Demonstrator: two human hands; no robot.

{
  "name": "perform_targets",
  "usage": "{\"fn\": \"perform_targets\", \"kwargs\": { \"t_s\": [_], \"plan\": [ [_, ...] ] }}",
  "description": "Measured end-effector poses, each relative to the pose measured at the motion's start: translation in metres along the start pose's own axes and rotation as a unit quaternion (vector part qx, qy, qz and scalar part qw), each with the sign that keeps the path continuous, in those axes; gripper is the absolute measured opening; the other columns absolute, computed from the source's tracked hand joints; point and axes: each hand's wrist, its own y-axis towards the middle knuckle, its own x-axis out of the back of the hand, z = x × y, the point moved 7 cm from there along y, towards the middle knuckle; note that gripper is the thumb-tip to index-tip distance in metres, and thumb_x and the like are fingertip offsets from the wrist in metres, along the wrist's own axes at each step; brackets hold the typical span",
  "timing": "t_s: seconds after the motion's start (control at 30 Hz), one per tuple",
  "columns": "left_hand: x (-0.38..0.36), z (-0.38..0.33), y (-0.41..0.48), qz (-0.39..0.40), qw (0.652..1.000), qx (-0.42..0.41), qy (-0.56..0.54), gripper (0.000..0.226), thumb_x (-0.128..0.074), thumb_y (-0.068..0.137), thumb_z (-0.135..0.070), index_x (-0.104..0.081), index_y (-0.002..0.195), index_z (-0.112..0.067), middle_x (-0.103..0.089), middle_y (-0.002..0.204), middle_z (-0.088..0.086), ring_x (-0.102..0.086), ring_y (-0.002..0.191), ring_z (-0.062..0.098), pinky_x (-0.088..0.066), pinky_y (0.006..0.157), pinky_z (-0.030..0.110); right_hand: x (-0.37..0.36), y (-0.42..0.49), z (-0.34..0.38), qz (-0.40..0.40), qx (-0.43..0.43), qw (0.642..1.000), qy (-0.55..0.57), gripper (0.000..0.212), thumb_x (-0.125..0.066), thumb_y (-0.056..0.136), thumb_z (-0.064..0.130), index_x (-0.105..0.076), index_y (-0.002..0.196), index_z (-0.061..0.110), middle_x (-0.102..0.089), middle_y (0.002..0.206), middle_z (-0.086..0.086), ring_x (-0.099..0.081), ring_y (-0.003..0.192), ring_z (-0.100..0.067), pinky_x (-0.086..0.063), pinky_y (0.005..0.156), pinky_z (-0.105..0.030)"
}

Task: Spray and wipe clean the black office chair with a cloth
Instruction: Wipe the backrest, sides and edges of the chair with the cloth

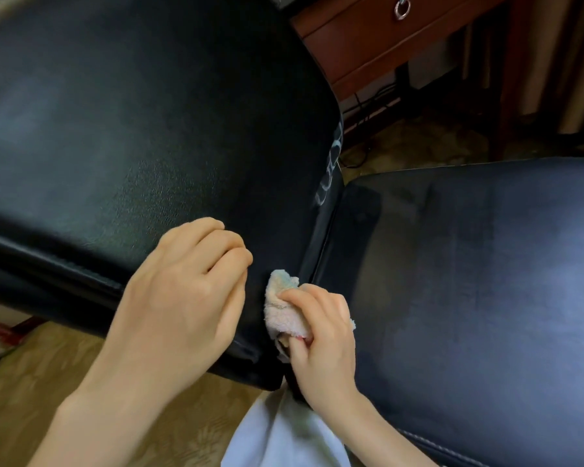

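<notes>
Two panels of the black office chair (132,129) meet at a crease. Left hand (182,291), fingers curled, empty, rests on the back panel, apparently steadying it. Right hand (324,332) grips the cloth (280,311), pressed into that crease for wiping.

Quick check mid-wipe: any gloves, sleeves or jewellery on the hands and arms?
No gloves. The left hand and right hand are bare, with no rings or watch visible. Both forearms are sleeveless in view. A white garment shows below them.
</notes>
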Motion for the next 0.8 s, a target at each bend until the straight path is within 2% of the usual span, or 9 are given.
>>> {"fn": "perform_targets", "kwargs": {
  "t_s": [0.13,0.2,0.33,0.57,0.67,0.8],
  "plan": [
    [-0.018,-0.006,0.007,0.003,1.0,0.005,-0.024,0.016,-0.058,0.084,-0.01,-0.071,0.092,-0.005,-0.066,0.098,0.003,-0.057,0.107,0.027,-0.042,0.098,0.036,-0.012,0.049,-0.033,-0.008,-0.014,0.998,-0.053,0.053,-0.054,0.068,-0.001,-0.061,0.109,0.032,-0.054,0.111,0.017,-0.041,0.097,-0.008,-0.033,0.075,-0.014],
    [-0.029,-0.009,0.014,0.005,0.999,0.006,-0.037,0.016,-0.058,0.084,-0.009,-0.07,0.093,-0.005,-0.066,0.098,0.003,-0.057,0.107,0.026,-0.043,0.097,0.036,-0.014,0.08,-0.046,-0.016,-0.013,0.998,-0.065,0.054,-0.055,0.068,-0.004,-0.062,0.112,0.028,-0.056,0.112,0.013,-0.042,0.099,-0.011,-0.037,0.073,-0.018],
    [-0.047,-0.012,0.033,-0.018,0.997,0.03,-0.064,0.014,-0.058,0.084,-0.006,-0.069,0.091,-0.004,-0.064,0.094,0.003,-0.057,0.102,0.024,-0.046,0.092,0.035,-0.014,0.15,-0.078,-0.027,-0.015,0.996,-0.088,0.054,-0.052,0.071,-0.004,-0.058,0.119,0.023,-0.055,0.118,0.003,-0.044,0.103,-0.021,-0.041,0.079,-0.035],
    [-0.067,-0.013,0.072,-0.039,0.995,0.054,-0.075,0.01,-0.058,0.082,-0.008,-0.067,0.086,-0.008,-0.061,0.09,-0.001,-0.056,0.097,0.021,-0.047,0.085,0.032,0.017,0.279,-0.119,-0.075,-0.014,0.981,-0.18,0.053,-0.051,0.074,0.002,-0.054,0.121,0.028,-0.053,0.121,0.001,-0.044,0.104,-0.027,-0.042,0.083,-0.041],
    [-0.07,-0.011,0.081,-0.034,0.995,0.059,-0.072,0.009,-0.057,0.083,-0.01,-0.066,0.086,-0.01,-0.06,0.089,-0.002,-0.056,0.096,0.02,-0.045,0.083,0.029,0.023,0.293,-0.123,-0.059,0.002,0.983,-0.176,0.055,-0.05,0.073,0.001,-0.054,0.121,0.028,-0.053,0.123,0.003,-0.043,0.105,-0.026,-0.04,0.084,-0.037],
    [-0.065,-0.016,0.081,-0.035,0.995,0.061,-0.065,0.009,-0.057,0.083,-0.011,-0.066,0.084,-0.01,-0.06,0.089,-0.001,-0.055,0.095,0.021,-0.045,0.081,0.031,0.012,0.264,-0.103,-0.019,0.058,0.984,-0.169,0.052,-0.05,0.07,0.006,-0.053,0.115,0.033,-0.055,0.117,0.004,-0.049,0.1,-0.025,-0.045,0.082,-0.047]
  ]
}}
